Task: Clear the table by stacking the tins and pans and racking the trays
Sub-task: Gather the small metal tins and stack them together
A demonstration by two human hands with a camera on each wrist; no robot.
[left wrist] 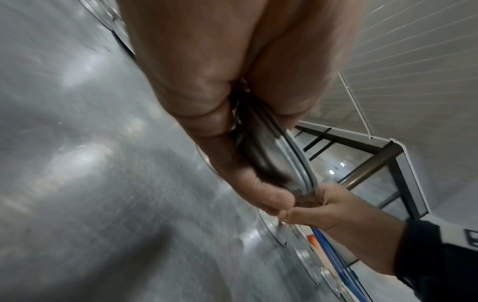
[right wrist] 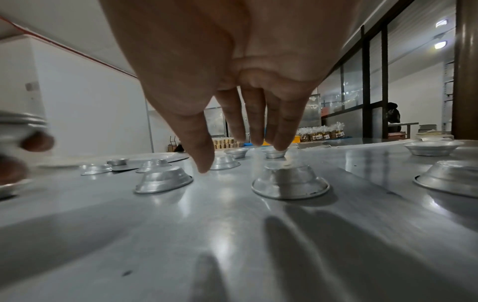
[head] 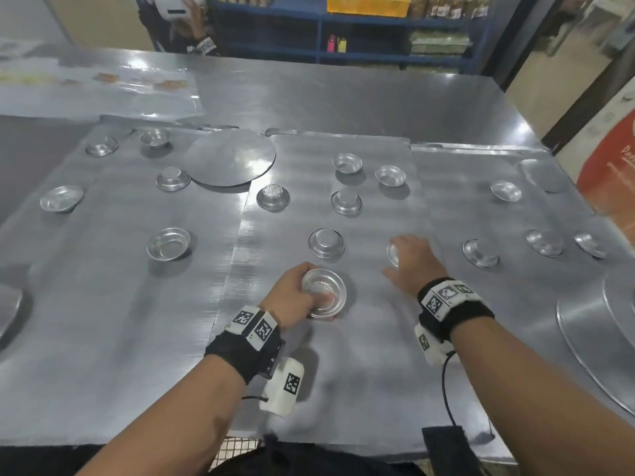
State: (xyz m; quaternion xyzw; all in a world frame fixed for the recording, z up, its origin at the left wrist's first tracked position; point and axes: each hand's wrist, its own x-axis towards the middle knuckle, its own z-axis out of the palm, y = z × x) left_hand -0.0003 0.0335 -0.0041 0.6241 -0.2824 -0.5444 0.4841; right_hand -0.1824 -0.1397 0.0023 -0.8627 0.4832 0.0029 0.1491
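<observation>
Small aluminium tins lie scattered over flat metal trays, some upright, some upside down. My left hand grips a short nested stack of tins just above the middle tray, thumb inside the rim; in the left wrist view the stack is pinched between thumb and fingers. My right hand hovers with straight, spread fingers over an upside-down tin, which it partly hides. In the right wrist view that tin sits below the fingertips, apart from them. Another inverted tin lies between the hands, slightly farther back.
A round flat disc lies at the back centre, and large round pans overlap at the right edge. Loose tins stand left and right. A person stands across the table before blue shelving.
</observation>
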